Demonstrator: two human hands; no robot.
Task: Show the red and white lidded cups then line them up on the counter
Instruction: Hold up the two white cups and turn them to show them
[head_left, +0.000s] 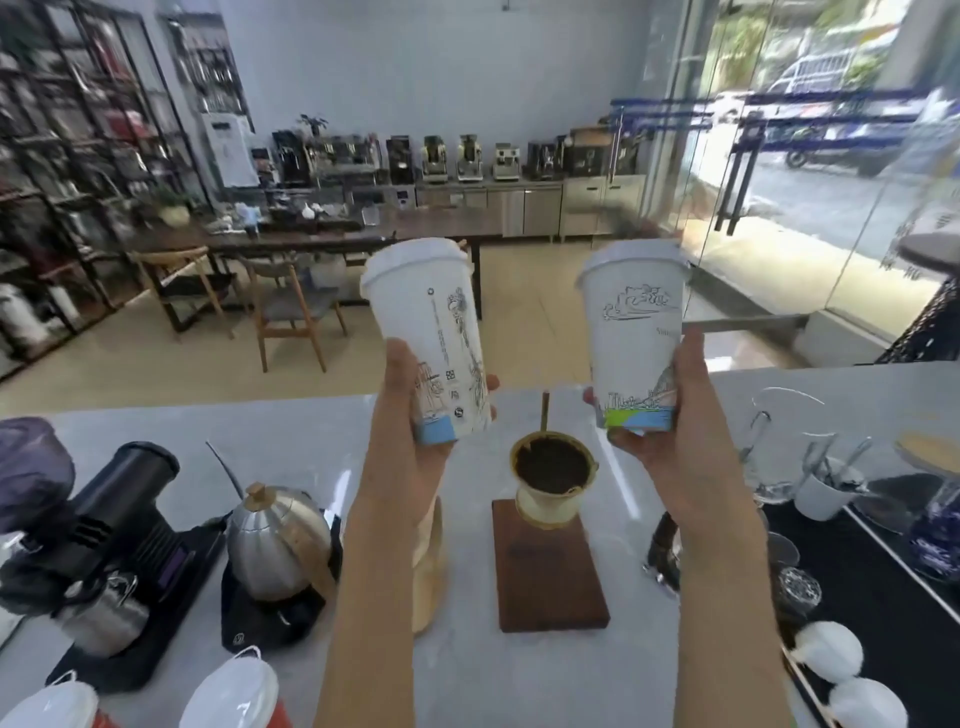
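Note:
I hold up two tall white paper cups with white lids above the counter (519, 686). My left hand (410, 441) grips the base of the left cup (431, 332), which bears thin line drawings and a blue band at the bottom. My right hand (675, 441) grips the base of the right cup (631, 332), printed with a cloud sketch and a green and blue skyline band. Both cups are upright, slightly tilted outward. Two red cups with white lids (234, 699) (52, 709) stand at the counter's near left edge, only partly in view.
On the counter below sit a pour-over dripper (551, 478) full of coffee grounds on a wooden stand, a steel gooseneck kettle (275, 540) on a black scale, a black grinder (124, 519), glass servers and a cup with spoons (826, 483) at the right. Two white lids (831, 649) lie at the far right.

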